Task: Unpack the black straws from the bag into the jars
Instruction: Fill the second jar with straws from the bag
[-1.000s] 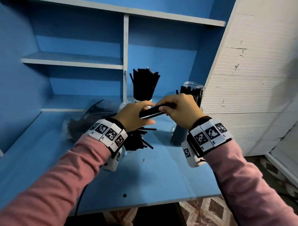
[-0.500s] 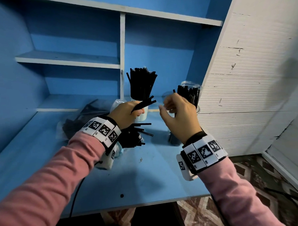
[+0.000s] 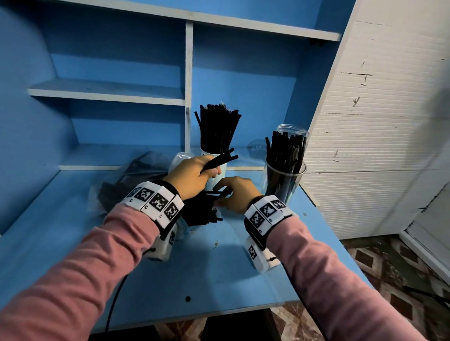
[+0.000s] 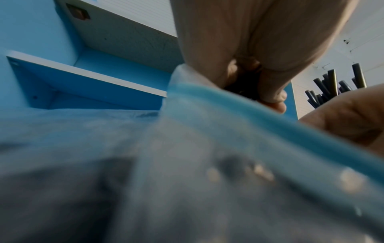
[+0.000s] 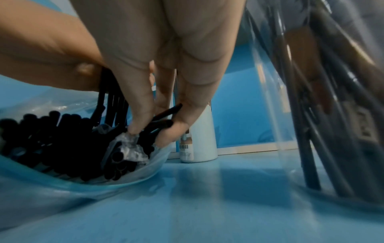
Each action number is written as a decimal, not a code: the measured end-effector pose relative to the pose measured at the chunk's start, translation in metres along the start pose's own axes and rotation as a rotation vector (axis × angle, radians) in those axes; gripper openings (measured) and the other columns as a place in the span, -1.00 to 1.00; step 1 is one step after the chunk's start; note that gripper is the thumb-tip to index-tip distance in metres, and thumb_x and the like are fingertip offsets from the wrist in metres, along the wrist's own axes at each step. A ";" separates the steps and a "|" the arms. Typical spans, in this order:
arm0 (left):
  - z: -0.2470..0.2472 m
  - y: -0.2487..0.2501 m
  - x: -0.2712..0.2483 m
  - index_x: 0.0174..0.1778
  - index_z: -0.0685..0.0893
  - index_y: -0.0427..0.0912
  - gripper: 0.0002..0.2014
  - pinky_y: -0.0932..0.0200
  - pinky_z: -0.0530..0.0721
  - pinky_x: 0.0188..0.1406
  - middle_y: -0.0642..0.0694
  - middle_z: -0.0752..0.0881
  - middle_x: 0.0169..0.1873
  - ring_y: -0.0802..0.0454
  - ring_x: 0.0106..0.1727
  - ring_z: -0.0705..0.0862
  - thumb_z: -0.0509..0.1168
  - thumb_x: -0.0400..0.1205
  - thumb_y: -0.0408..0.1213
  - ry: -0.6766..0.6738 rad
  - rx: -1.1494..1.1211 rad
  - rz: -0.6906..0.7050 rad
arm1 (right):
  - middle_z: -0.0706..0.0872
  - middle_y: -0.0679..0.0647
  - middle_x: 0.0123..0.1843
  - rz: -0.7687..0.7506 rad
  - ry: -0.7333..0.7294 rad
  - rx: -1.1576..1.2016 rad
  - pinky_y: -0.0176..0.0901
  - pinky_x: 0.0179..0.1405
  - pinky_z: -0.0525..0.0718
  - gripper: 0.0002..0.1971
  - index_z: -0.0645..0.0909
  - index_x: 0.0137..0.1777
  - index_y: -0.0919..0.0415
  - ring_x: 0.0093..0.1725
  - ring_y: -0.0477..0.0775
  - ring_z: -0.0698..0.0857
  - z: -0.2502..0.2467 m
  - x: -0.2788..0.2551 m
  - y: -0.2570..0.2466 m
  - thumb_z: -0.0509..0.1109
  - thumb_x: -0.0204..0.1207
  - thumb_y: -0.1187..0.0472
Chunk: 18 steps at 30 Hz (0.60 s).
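My left hand (image 3: 193, 175) clamps a few black straws (image 3: 219, 159), my right fingers (image 5: 143, 105) pinch more in the bag (image 5: 83, 184) at 9 o'clock of the jar (image 3: 286, 172); light, slippery, I judge, best gripped mid-length.

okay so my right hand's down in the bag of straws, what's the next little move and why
Probably close the right hand on the few straws between its fingers and lift them out of the bag. The left hand already holds a small bunch, and the clear jar beside it has room.

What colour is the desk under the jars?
Bright blue. The desk shows best in the head view.
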State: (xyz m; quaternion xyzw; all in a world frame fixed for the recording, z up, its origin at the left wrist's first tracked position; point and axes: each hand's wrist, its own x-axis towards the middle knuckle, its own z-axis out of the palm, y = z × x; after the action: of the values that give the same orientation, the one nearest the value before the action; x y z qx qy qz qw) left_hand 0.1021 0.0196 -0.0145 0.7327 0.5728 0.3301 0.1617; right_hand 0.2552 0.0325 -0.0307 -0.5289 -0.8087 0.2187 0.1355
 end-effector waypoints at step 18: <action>0.002 0.032 -0.002 0.03 0.54 -0.02 -0.91 0.43 0.48 -0.17 0.12 0.64 -0.29 0.36 -0.26 0.60 0.14 0.75 -0.26 0.088 -0.226 0.249 | 0.63 -0.22 -0.37 -0.317 0.558 0.290 -0.55 -0.35 0.46 -0.80 0.69 -0.10 0.10 -0.43 -0.27 0.59 -0.093 -0.039 -0.029 0.36 0.48 0.42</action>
State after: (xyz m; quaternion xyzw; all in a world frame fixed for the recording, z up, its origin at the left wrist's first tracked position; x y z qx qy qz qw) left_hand 0.1268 0.0084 0.0027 0.7600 0.4434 0.4415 0.1758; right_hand 0.2904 0.0063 0.0649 -0.4116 -0.7731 0.1545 0.4572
